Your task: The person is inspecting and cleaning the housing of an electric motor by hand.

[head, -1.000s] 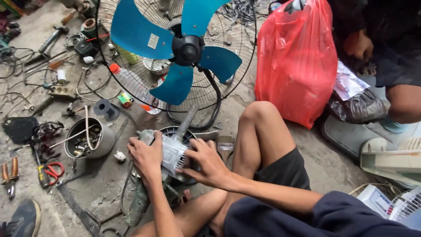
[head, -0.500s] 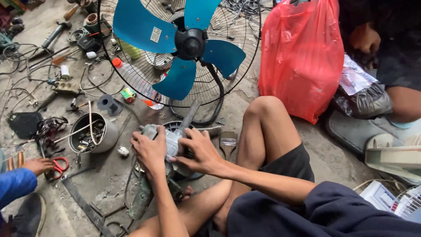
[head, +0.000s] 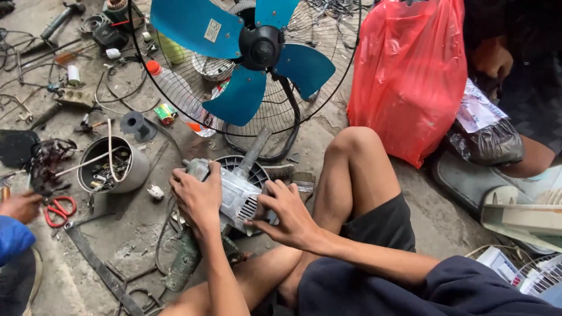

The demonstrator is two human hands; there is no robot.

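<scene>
A grey metal fan motor [head: 237,193] lies on the concrete floor between my legs, its shaft pointing up toward a blue-bladed fan [head: 252,55]. My left hand [head: 196,196] grips the motor's left end from above. My right hand [head: 287,213] rests on its right side, fingers spread over the vented housing. A black round fan part [head: 257,172] sits just behind the motor. My bent right knee [head: 354,146] rises to the right.
A metal can of screws and wires [head: 108,164] stands left, red-handled scissors [head: 58,210] beside another person's hand [head: 20,205] in a blue sleeve. A red plastic bag [head: 410,76] and a second person sit right. Tools, cables and bottles litter the far floor.
Both my hands stay on the motor, my right fingers shifting slightly over its housing. A blue-sleeved hand has come in at the left by the red scissors.
</scene>
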